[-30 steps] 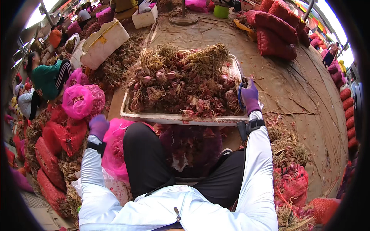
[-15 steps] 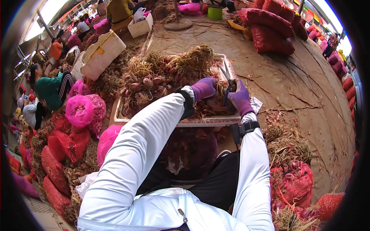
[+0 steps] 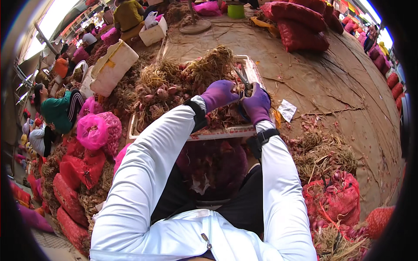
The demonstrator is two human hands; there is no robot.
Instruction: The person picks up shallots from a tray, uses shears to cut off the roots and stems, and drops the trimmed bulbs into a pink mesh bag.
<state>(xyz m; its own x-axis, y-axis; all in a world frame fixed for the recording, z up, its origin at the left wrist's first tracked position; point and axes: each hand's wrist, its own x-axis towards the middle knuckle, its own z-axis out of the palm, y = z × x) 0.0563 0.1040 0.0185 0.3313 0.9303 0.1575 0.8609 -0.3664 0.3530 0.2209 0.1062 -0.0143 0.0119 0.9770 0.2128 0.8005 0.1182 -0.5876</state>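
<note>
A white-rimmed tray (image 3: 254,71) in front of me is heaped with shallots (image 3: 162,92) that carry dry stalks and roots. My right hand (image 3: 257,105), in a purple glove, is closed on the handles of scissors (image 3: 242,78). Their blades point up and away over the tray's right part. My left hand (image 3: 219,95), also gloved in purple, is over the heap just left of the scissors. Its fingers are curled together, and whatever they hold is hidden. A bunch of dry stalks (image 3: 213,61) rises beyond the left hand.
A purple mesh bag (image 3: 213,167) sits between my legs under the tray's near edge. Pink and red net bags (image 3: 92,131) crowd the left. At right lie trimmed stalks (image 3: 324,152) and a red net bag of shallots (image 3: 335,198). A person in green (image 3: 56,106) sits far left.
Both hands have shifted left, and the right hand with the scissors has come closer to the left hand. The view has tilted slightly, uncovering a white paper scrap right of the tray.
</note>
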